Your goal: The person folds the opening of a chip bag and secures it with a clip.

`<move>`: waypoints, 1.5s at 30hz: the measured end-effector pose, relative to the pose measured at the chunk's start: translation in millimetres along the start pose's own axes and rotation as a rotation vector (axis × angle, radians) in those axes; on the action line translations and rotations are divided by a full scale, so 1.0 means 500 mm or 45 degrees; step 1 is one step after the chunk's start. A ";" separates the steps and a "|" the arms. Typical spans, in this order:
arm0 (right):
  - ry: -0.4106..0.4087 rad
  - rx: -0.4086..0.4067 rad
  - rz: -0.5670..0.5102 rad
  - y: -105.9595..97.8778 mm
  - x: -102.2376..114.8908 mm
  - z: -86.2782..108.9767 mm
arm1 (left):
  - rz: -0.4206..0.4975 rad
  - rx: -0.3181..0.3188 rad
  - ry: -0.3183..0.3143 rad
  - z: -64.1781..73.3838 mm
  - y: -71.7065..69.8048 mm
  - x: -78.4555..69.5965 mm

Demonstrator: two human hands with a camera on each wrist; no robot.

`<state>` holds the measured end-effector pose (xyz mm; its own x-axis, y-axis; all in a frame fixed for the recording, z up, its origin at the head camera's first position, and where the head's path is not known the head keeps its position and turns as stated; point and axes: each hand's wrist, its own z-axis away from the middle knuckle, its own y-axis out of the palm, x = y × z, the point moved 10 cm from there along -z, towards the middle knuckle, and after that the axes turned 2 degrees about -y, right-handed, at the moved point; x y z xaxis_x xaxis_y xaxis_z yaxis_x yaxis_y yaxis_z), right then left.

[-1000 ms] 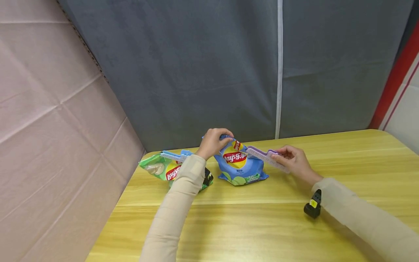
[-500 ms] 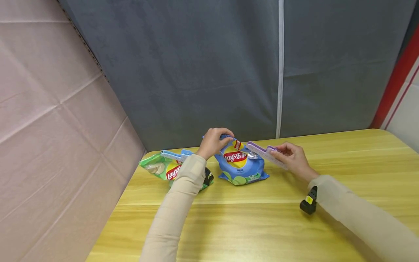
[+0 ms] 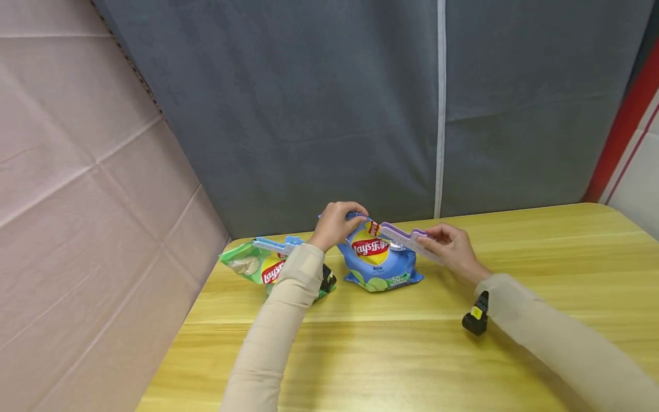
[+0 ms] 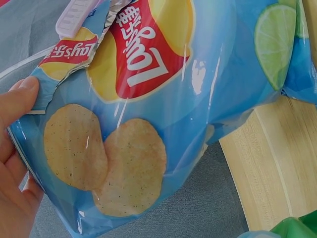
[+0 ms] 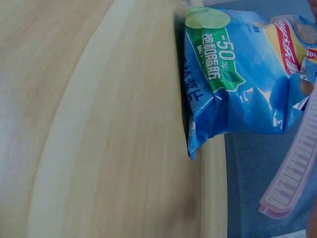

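Note:
A blue Lay's potato chip bag [image 3: 360,263] stands on the table, its upper part folded over. My left hand [image 3: 333,226] pinches the top left corner of this bag, thumb on the folded flap [image 4: 69,54] in the left wrist view. In my right hand [image 3: 455,252], a purple bag clip [image 3: 399,236] is pinched by its right end. The clip's left end overlaps the folded top of the bag. Printed scale marks run along the clip [image 5: 292,171] in the right wrist view, where the right hand is almost wholly out of frame.
Left of the blue bag lies a green Lay's bag [image 3: 244,264] with a light blue clip [image 3: 273,246] across its top; my left forearm partly covers it. The wooden table [image 3: 391,355] ends at a grey curtain [image 3: 309,114] behind. A pale cloth wall [image 3: 92,229] stands at left.
My right hand has moved left with the purple clip, first slightly up, bringing the clip farther across the bag's folded top. The left hand and both bags stay nearly still.

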<state>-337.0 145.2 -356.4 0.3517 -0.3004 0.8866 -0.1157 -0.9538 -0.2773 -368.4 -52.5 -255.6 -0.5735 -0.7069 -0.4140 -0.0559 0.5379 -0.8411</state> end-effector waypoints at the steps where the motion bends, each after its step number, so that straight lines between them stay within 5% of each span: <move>1: 0.008 0.004 0.004 0.003 -0.001 -0.001 | 0.002 0.000 -0.001 0.000 0.000 0.000; 11: -0.050 -0.018 -0.060 0.016 -0.016 -0.007 | 0.027 -0.011 0.016 0.002 -0.003 -0.001; 22: -0.065 -0.055 -0.102 0.036 -0.138 -0.046 | 0.068 0.005 0.006 0.001 0.000 0.003; 36: -0.025 -0.022 -0.123 0.056 -0.044 -0.026 | 0.087 -0.004 0.005 0.003 -0.005 0.004; 45: -0.028 -0.066 -0.200 0.078 -0.116 -0.053 | 0.096 -0.015 -0.006 0.004 -0.007 0.007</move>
<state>-386.6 125.6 -408.6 0.3894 -0.1484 0.9090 -0.1051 -0.9877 -0.1162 -368.4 -57.7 -254.6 -0.5726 -0.6665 -0.4774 -0.0223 0.5948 -0.8036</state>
